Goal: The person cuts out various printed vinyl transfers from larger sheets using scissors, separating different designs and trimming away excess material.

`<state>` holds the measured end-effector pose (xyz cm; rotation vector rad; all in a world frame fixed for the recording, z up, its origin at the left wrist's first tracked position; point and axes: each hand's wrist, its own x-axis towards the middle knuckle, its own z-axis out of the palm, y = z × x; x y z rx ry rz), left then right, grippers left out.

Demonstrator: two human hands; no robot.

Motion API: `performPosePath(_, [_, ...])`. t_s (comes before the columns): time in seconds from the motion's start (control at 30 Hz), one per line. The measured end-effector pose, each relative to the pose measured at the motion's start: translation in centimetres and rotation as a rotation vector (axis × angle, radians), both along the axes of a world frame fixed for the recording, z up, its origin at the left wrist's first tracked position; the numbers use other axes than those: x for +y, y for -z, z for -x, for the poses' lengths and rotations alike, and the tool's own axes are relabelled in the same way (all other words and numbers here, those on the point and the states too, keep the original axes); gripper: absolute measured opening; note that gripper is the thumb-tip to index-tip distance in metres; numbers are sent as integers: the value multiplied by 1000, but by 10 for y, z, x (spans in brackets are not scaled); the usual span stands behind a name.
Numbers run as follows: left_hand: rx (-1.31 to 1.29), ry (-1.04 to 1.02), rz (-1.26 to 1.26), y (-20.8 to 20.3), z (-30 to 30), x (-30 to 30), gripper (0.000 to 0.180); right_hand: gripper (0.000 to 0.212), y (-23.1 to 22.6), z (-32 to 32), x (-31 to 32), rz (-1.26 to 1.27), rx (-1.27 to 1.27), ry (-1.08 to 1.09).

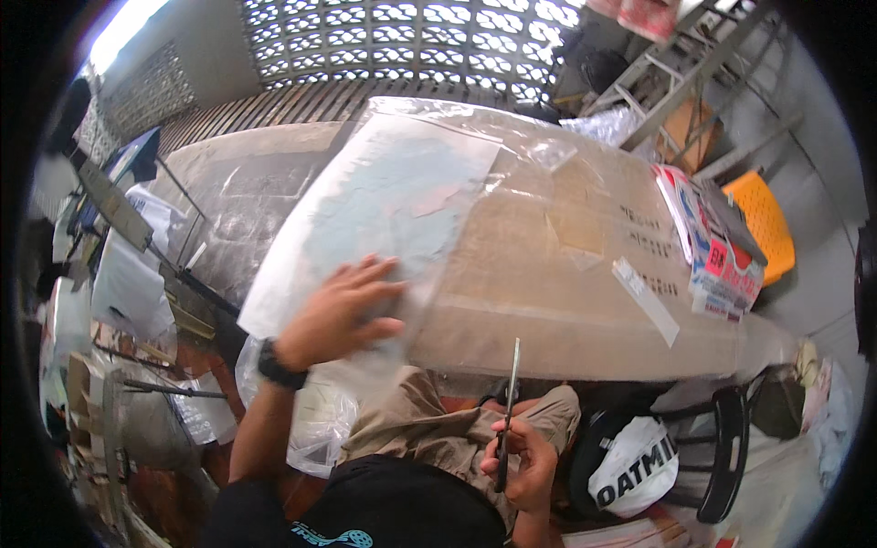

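Observation:
My left hand (343, 310), with a dark watch on its wrist, is over the near part of a large white sheet (283, 265). Its fingers are spread and slightly blurred; whether it touches the sheet I cannot tell. The sheet bears a pale blue and pink picture (393, 201) and has clear plastic around it. In my right hand (530, 466), near my lap, is a thin-bladed tool (514, 379) with a black handle, blade pointing up. Seen edge-on, it could be scissors or a knife.
A brown-covered table (539, 292) carries a white strip (647, 301) and a stack of printed papers (703, 237) at the right. Beyond are a yellow plastic chair (763, 224) and a ladder (671, 91). A black chair (726, 457) stands to my right, a rack (137, 237) to my left.

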<state>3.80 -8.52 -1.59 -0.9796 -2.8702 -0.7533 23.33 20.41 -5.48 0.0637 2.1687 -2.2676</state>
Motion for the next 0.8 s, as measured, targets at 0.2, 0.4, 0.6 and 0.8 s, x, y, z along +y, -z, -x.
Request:
performPosePath(0.2, [145, -497, -148, 2, -18, -33, 32, 55, 19, -3, 0, 37, -127, -248])
performPosePath(0.4, [-12, -145, 8, -9, -21, -83, 36, 57, 18, 6, -15, 190, -256, -320])
performPosePath(0.6, [117, -287, -17, 6, -25, 0, 55, 52, 0, 16, -39, 303, -331, -240])
performPosePath(0.8, [124, -171, 97, 10, -9, 14, 67, 54, -28, -3, -37, 241, -367, -214])
